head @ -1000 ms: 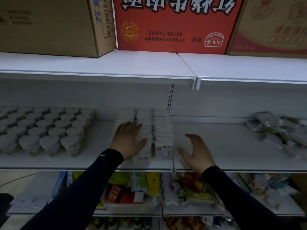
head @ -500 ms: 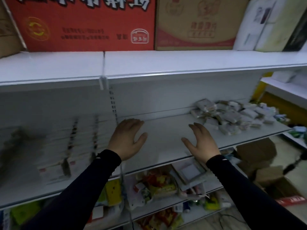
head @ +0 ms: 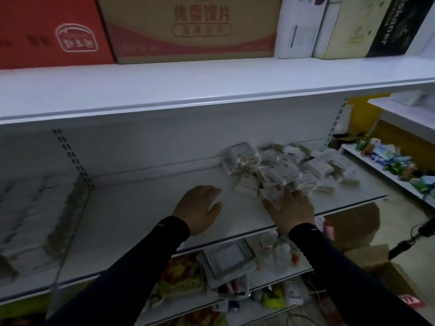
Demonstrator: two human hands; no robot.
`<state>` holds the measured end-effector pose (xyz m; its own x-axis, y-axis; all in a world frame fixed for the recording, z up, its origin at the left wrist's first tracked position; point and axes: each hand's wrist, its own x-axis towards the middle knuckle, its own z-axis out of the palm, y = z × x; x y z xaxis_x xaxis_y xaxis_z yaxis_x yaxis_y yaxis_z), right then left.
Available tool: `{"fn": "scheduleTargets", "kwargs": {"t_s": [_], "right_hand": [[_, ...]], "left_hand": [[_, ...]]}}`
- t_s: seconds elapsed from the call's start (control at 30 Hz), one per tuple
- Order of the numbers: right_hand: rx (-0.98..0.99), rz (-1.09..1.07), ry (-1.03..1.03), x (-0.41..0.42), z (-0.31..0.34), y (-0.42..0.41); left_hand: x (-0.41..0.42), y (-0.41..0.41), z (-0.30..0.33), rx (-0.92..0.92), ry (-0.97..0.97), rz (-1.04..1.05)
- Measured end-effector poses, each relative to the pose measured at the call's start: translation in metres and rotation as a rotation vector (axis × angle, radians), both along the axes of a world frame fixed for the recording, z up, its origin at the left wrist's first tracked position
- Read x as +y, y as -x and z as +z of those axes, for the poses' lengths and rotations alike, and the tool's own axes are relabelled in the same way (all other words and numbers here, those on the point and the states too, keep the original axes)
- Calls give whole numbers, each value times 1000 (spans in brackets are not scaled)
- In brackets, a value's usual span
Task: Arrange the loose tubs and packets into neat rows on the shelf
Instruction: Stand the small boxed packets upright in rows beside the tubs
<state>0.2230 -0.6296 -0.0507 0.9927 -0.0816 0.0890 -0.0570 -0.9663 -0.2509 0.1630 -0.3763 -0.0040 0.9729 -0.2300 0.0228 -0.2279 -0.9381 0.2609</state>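
A loose heap of white packets lies on the right part of the white middle shelf. My right hand reaches its spread fingers into the near edge of the heap and touches a packet there. My left hand hovers flat and relaxed over the bare shelf, left of the heap, holding nothing. Neat rows of white packets stand at the far left, blurred.
Cardboard boxes line the top shelf. The lower shelf holds mixed snack packets and a white box. Open cartons sit on the floor at right. Another shelf with colourful packets stands further right.
My view has swung right, away from the arranged rows toward the loose heap. Both hands have moved right along the shelf, and my right hand has reached the heap's edge.
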Motion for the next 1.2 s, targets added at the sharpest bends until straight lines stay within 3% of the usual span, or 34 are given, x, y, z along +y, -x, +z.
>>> {"fn": "scheduleTargets", "kwargs": {"t_s": [0.13, 0.4, 0.57, 0.73, 0.93, 1.1, 1.2], "right_hand": [[39, 14, -44, -8, -8, -13], [215, 262, -183, -21, -4, -8], [214, 254, -220, -18, -2, -7], [212, 335, -272, 9, -1, -8], [202, 408, -397, 27, 10, -10], [216, 205, -852, 28, 13, -8], [226, 135, -1139, 28, 19, -10]], "left_hand": [[-41, -35, -6, 61, -76, -50], [-76, -89, -41, 89, -277, -110], [-56, -75, -49, 31, -44, -63], [-27, -61, -45, 19, 59, 171], [-21, -74, -43, 302, 162, 436], [-22, -77, -38, 307, 559, 514], [-25, -75, -32, 379, 1048, 591]]}}
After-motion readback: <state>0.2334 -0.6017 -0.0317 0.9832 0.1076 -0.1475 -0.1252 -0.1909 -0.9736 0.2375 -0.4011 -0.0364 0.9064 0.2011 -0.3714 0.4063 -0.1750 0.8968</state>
